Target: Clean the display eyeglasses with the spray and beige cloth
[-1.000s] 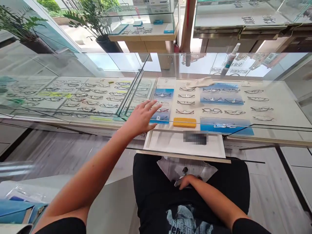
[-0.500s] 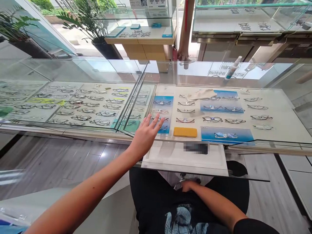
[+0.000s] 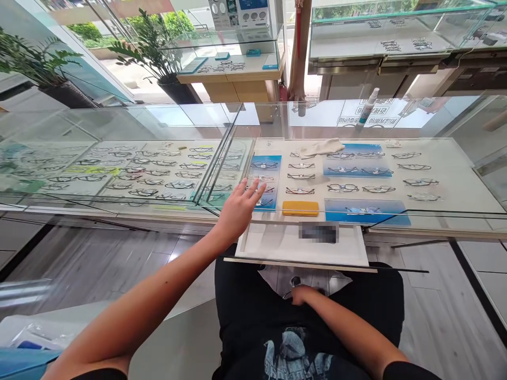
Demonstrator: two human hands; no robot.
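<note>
My left hand lies on the glass top near the front edge of the display case, fingers spread and holding nothing. Beneath the glass by its fingertips is a blue card with several eyeglasses on it. My right hand is low between my knees, below the pulled-out white drawer. Its fingers look curled beside a thin, shiny curved piece; what they grip is partly hidden. In the drawer is a dark, blurred-out object.
Rows of eyeglasses, a yellow case and a beige cloth show in the display. A spray bottle stands on the glass toward the back. Potted plants and further glass cabinets stand beyond.
The view has tilted and shifted slightly. My left hand stays spread on the glass, and my right hand remains low by the shiny piece.
</note>
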